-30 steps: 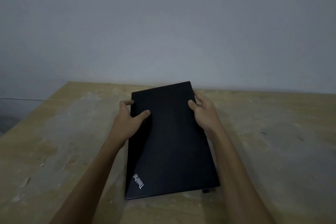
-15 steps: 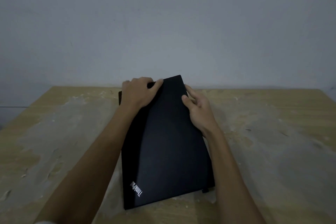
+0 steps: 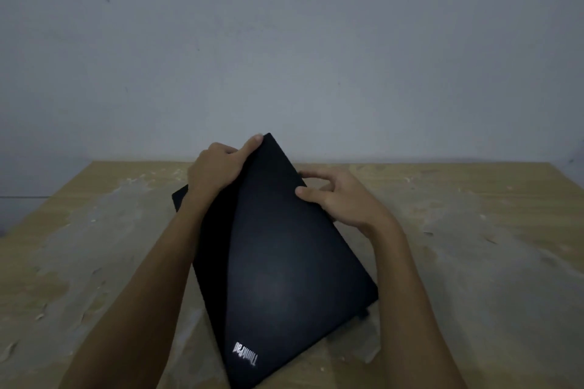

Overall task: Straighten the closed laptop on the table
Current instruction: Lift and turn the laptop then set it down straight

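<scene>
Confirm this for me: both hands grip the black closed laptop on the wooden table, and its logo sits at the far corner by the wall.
Not quite. The head view shows the logo at the laptop's near corner, closest to the person. Left hand and right hand do grip it on the wooden table.

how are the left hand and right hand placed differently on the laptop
The left hand grips near the far top corner of the laptop, while the right hand sits lower on its right edge. The left hand's thumb points up along the edge; the right hand's thumb lies flat on the lid. Both hold the same closed black laptop.
</scene>
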Motion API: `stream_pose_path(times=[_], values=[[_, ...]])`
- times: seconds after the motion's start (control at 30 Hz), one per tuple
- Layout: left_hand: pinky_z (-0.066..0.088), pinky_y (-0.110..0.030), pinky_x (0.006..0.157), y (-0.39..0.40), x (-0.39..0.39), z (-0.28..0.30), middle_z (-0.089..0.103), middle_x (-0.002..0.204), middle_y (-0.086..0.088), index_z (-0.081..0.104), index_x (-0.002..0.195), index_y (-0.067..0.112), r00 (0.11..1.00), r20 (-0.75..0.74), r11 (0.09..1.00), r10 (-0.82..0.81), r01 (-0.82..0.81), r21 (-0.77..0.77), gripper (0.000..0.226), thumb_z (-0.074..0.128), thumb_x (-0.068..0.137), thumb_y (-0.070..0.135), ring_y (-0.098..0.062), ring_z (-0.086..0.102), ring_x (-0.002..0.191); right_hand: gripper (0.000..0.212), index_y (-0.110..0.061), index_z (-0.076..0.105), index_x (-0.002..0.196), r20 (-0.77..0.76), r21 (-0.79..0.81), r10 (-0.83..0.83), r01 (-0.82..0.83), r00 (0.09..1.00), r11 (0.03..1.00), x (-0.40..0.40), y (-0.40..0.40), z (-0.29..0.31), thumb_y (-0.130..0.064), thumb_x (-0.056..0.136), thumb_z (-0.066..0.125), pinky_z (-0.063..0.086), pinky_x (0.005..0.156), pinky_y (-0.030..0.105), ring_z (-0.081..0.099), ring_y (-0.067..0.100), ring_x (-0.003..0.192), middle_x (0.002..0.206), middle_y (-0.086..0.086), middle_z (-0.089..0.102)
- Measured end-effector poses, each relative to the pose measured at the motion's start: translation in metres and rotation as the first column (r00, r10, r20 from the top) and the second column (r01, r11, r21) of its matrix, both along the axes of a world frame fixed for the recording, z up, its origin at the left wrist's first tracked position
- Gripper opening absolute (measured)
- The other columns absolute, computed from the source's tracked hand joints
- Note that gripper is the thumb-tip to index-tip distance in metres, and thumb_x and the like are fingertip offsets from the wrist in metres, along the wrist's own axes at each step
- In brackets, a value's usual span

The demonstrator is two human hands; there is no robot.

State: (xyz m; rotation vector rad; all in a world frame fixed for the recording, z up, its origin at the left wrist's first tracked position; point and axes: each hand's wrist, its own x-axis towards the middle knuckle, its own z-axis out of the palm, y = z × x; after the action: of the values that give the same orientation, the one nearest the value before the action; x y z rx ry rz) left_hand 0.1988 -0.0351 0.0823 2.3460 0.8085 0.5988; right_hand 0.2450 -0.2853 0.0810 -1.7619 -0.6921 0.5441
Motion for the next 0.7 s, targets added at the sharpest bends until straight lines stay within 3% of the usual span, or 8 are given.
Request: stream_pose_path(times=[0.17,0.27,0.37,0.47,0.53,0.6,0.7], values=[[0.030,-0.034,0.057,0.025,-0.021,0.005,0.041,0.045,0.005,0.030,0.051,0.024,0.967,0.188,0.948,0.171,-0.110,-0.299,0.081,0.049,0.057,0.103,-0.023,0.045,0.050,0.058,-0.026,0.074,0.124,0.042,-0.047,-0.057,0.059,0.998,0.997,0.007,-0.020,0.010,-0.055,0.074,0.080,0.060,0.093,0.039,0.077,0.016,0.097,0.111,-0.002,0.080],[0.030,-0.034,0.061,0.032,-0.026,0.006,0.042,0.053,0.000,0.035,0.056,0.022,0.940,0.257,0.909,0.226,-0.108,-0.402,0.079,0.056,0.058,0.098,-0.021,0.043,0.055,0.063,-0.029,0.076,0.114,0.068,0.048,-0.236,0.233,0.969,0.971,0.010,-0.031,0.015,-0.068,0.065,0.075,0.053,0.073,0.030,0.073,0.011,0.096,0.111,-0.008,0.077],[0.036,-0.035,0.065,0.036,-0.029,0.002,0.058,0.072,-0.008,0.056,0.073,0.012,0.910,0.306,0.851,0.279,-0.087,-0.518,0.081,0.059,0.065,0.092,-0.022,0.054,0.067,0.053,-0.030,0.074,0.117,-0.014,0.186,-0.347,0.343,0.938,0.921,0.013,-0.034,0.011,-0.057,0.071,0.080,0.054,0.063,0.032,0.073,0.017,0.085,0.108,0.001,0.078],[0.048,-0.032,0.067,0.030,-0.030,-0.007,0.067,0.087,0.001,0.063,0.081,0.011,0.879,0.326,0.744,0.348,-0.047,-0.667,0.071,0.064,0.074,0.082,-0.020,0.063,0.078,0.046,-0.031,0.071,0.120,-0.110,0.298,-0.423,0.435,0.900,0.850,0.018,-0.031,0.005,-0.041,0.078,0.085,0.063,0.080,0.043,0.074,0.022,0.099,0.113,0.005,0.076],[0.051,-0.035,0.076,0.024,-0.028,-0.016,0.067,0.099,0.002,0.063,0.097,0.011,0.865,0.328,0.676,0.381,-0.019,-0.736,0.071,0.065,0.077,0.079,-0.023,0.064,0.090,0.037,-0.028,0.072,0.113,-0.157,0.348,-0.425,0.453,0.891,0.821,0.021,-0.029,-0.002,-0.034,0.080,0.086,0.065,0.075,0.037,0.077,0.020,0.093,0.106,0.001,0.079],[0.050,-0.038,0.082,0.016,-0.027,-0.023,0.066,0.111,-0.001,0.062,0.111,0.014,0.857,0.329,0.631,0.397,0.005,-0.776,0.070,0.064,0.080,0.077,-0.026,0.063,0.097,0.027,-0.029,0.073,0.103,-0.164,0.370,-0.435,0.464,0.885,0.805,0.023,-0.026,-0.009,-0.037,0.081,0.085,0.063,0.067,0.027,0.078,0.013,0.086,0.094,-0.009,0.082],[0.054,-0.041,0.091,0.002,-0.023,-0.031,0.069,0.120,-0.002,0.065,0.123,0.007,0.860,0.343,0.599,0.377,0.056,-0.799,0.076,0.060,0.086,0.073,-0.027,0.067,0.104,0.026,-0.024,0.076,0.098,-0.151,0.358,-0.546,0.561,0.824,0.747,0.029,-0.026,-0.021,-0.041,0.081,0.084,0.064,0.072,0.033,0.078,0.013,0.085,0.091,-0.006,0.082]])
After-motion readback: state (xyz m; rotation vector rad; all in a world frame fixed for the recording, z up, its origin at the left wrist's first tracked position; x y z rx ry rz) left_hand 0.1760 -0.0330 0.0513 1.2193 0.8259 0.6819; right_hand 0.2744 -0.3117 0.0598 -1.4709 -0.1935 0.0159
